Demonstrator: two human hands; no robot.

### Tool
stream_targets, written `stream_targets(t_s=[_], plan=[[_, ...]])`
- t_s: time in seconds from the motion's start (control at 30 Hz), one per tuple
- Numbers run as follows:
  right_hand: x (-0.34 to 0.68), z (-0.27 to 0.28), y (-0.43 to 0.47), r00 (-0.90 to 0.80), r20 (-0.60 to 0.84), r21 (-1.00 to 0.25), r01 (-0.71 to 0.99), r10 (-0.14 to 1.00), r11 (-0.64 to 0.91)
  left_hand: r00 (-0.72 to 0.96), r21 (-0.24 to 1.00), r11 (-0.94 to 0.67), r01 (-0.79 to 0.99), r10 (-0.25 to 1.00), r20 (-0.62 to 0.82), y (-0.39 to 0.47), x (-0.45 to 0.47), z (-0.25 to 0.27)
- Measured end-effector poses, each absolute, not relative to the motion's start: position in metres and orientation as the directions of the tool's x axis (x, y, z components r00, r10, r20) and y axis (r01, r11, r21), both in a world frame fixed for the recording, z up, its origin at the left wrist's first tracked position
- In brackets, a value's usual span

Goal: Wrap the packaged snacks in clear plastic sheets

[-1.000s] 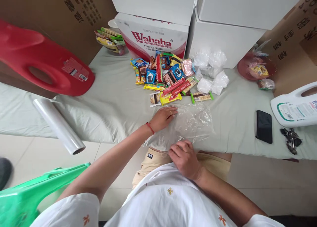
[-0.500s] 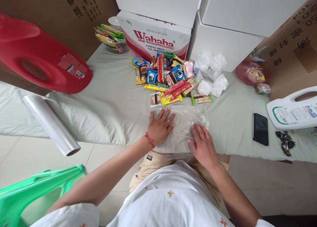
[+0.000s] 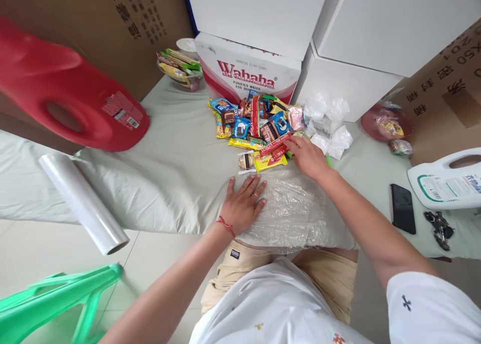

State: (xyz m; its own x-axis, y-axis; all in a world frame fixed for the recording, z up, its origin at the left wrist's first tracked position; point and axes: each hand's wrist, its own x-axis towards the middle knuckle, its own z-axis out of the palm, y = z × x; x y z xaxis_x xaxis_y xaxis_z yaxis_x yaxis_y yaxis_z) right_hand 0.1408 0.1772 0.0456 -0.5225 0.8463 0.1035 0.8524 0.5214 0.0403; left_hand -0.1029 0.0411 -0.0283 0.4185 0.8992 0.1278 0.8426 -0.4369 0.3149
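A sheet of clear plastic film (image 3: 289,209) lies wrinkled at the bed-like surface's front edge, in front of my body. My left hand (image 3: 244,204) rests flat on the film's left side, fingers spread. Beyond the film, my right hand (image 3: 306,153) has its fingers bent onto the right end of a red-wrapped snack bar (image 3: 274,145) in a pile of packaged snacks; part of the bars there is hidden under the hand. Near it lie a yellow snack packet (image 3: 268,162), a small clear-wrapped biscuit (image 3: 246,161) and blue snack packets (image 3: 241,127).
Crumpled clear plastic bundles (image 3: 332,128) sit right of the pile, before white boxes and a Wahaha carton (image 3: 248,76). At left are a film roll (image 3: 84,204), a red jug (image 3: 75,98) and a green stool (image 3: 63,294). A phone (image 3: 403,209), keys (image 3: 439,229) and a white bottle (image 3: 447,179) lie at right.
My right hand has left the film and moved forward onto the red snack bars. My left hand stays flat on the film. The view has shifted slightly.
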Motion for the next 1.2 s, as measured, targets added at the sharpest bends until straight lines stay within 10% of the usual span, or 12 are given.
stream_targets(t_s=[0.73, 1.2], plan=[[0.115, 0.071, 0.223, -0.558, -0.151, 0.229, 0.783, 0.816, 0.578, 0.381, 0.366, -0.413, 0.834, 0.911, 0.158, 0.038, -0.105, -0.028], [0.125, 0.066, 0.069, -0.553, -0.441, -0.088, 0.811, 0.707, 0.579, 0.387, 0.342, -0.4, 0.85, 0.916, 0.109, 0.04, -0.105, -0.025]])
